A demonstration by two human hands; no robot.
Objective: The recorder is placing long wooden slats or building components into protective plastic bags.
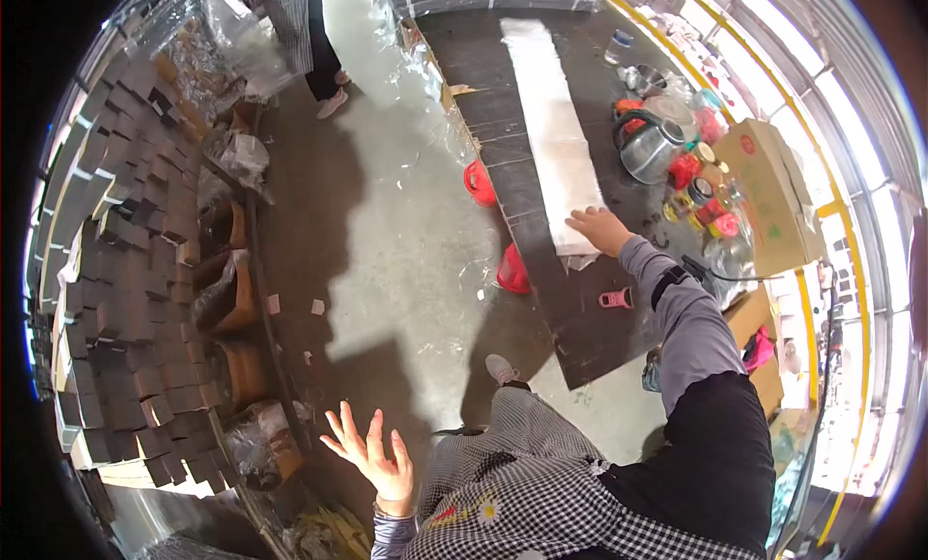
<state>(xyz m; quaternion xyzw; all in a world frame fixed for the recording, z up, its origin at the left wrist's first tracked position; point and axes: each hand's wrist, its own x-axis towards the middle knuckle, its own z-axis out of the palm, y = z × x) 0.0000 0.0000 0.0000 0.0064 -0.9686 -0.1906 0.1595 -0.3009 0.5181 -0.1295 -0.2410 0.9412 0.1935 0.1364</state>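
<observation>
A long, narrow white sheet (556, 125) lies lengthwise on the dark table (599, 342). My right hand (604, 231) rests on its near end, with the fingers laid out over the white surface. Just nearer to me on the table sits a small pink object (615, 298), its kind too small to tell. My left hand (372, 456) is raised over the floor at the lower left, fingers spread and palm bare, touching nothing.
A metal kettle (652, 154), jars, a clear bottle (617, 47) and a cardboard box (768, 197) crowd the right side. Red plastic items (513, 270) show beside the table's left edge. Stacked dark boxes (126, 309) line the left; another person (300, 38) stands at the far left.
</observation>
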